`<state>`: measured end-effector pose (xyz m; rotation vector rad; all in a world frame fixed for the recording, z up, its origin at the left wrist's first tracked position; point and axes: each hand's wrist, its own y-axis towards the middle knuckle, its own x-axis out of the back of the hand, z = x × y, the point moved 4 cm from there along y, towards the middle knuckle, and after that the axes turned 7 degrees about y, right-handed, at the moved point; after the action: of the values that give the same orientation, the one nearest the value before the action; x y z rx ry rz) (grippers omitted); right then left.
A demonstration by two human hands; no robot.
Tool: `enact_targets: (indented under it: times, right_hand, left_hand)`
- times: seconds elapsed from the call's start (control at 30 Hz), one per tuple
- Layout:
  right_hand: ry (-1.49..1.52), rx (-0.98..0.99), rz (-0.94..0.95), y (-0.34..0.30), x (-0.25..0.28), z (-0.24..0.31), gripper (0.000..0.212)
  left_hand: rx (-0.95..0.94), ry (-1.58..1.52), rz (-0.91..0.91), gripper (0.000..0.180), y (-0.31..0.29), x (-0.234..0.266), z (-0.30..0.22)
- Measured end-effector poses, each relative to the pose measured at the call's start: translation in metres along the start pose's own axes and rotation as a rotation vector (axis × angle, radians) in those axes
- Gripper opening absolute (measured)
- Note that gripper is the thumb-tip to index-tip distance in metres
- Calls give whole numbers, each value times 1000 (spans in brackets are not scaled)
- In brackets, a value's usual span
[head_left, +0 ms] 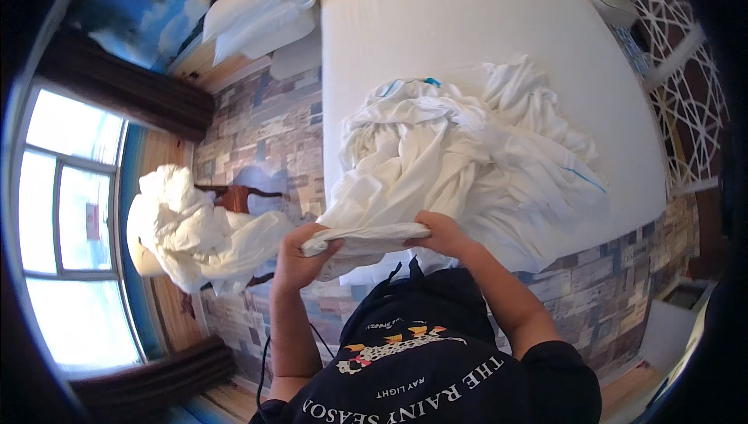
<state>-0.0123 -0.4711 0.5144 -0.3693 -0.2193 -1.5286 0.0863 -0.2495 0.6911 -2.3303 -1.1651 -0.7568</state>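
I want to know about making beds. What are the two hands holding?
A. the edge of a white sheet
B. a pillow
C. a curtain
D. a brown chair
A: the left hand and the right hand both grip a bunched edge of the white sheet heaped on the bare mattress.

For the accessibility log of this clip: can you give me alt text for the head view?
Both hands, left hand and right hand, grip a bunched edge of a rumpled white cotton bedsheet heaped on a bare white mattress. More crumpled white linen sits on a wooden chair at left, near a bright window.
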Motion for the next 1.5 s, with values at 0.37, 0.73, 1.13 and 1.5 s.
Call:
enact_targets:
  times: [0.37, 0.73, 1.13, 1.5]
  right_hand:
    - [-355, -25, -415, 28, 129, -47, 15]
    - [-148, 45, -127, 13, 60, 93, 24]
    - [-480, -314, 12, -30, 66, -72, 45]
    - [1454, -747, -759, -33, 45, -248, 52]
  left_hand:
    - [102, -625, -759, 13, -35, 75, 76]
    - [-125, -74, 141, 72, 47, -130, -23]
    - [-181, -49, 88, 15, 37, -122, -26]
    - [154, -555, -481, 19, 43, -79, -10]
